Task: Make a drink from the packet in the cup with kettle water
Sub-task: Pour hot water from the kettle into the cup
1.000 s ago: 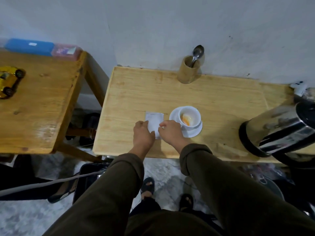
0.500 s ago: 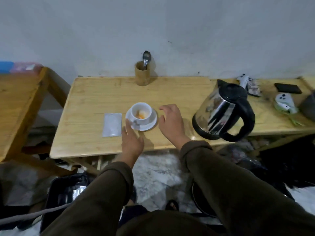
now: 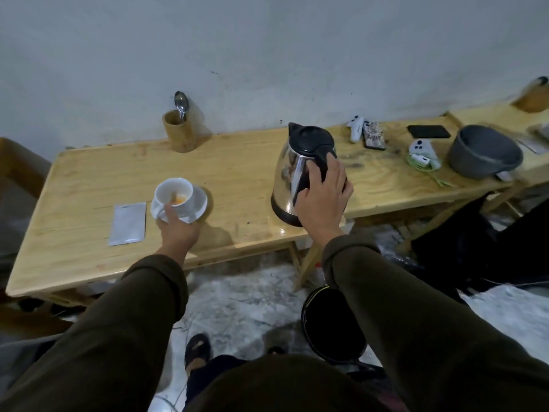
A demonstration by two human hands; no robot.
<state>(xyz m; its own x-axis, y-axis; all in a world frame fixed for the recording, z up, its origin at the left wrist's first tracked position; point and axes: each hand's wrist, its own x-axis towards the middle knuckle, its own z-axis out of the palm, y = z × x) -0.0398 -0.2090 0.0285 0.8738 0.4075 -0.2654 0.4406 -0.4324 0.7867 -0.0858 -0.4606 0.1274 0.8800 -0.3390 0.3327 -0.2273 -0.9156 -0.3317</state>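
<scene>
One cup (image 3: 173,193), one kettle (image 3: 300,171) (both gripped), one packet (image 3: 127,223).

- The scene is dim and cool-toned, with soft, even light and no visible lamp.
- The steel-bodied kettle with a black lid (image 3: 300,171) carries pale vertical reflections down its side.
- A soft shadow lies on the pale wooden table (image 3: 237,162) just right of the white saucer (image 3: 196,203) and under the left hand (image 3: 178,230).
- The wide lens bows the table edges, and the olive sleeves (image 3: 416,322) swell towards the bottom corners.
- The grey bowl (image 3: 484,151) near the right edge looks smeared; fine detail is soft overall.
</scene>
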